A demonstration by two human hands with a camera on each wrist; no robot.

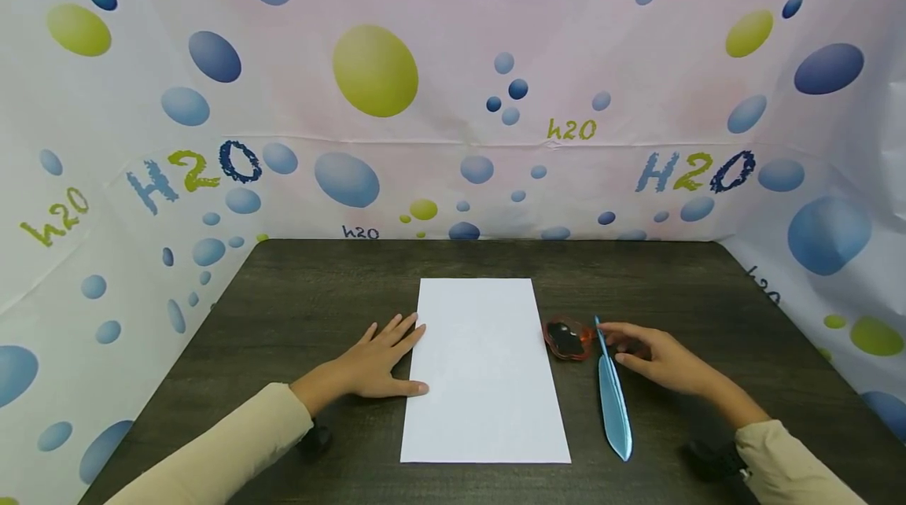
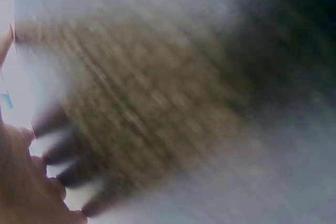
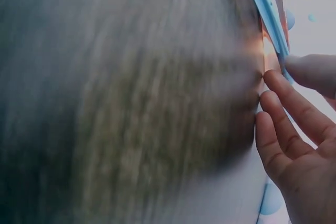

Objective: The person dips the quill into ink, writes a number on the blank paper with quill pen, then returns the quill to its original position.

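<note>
A sheet of white paper [image 1: 484, 371] lies on the dark tabletop. At its left edge my left hand [image 1: 378, 359] is spread, with the thumb and fingertips resting on the paper's border. On the other side, my right hand [image 1: 654, 355] pinches the thin stem of a blue feather-shaped thing [image 1: 614, 411], whose broad end points towards me. In the right wrist view, the thumb [image 3: 317, 74] covers the stem's tip, and the other fingers lie bent close by. The left wrist view catches only part of the left hand [image 2: 23, 182] at its edge.
Between the paper and the blue thing lies a small object with a wavy orange rim and a dark glossy middle [image 1: 569, 337]. Dark wood tabletop [image 1: 340, 285] surrounds everything. A white backdrop [image 1: 453, 96] with blue and green dots stands behind and at both sides.
</note>
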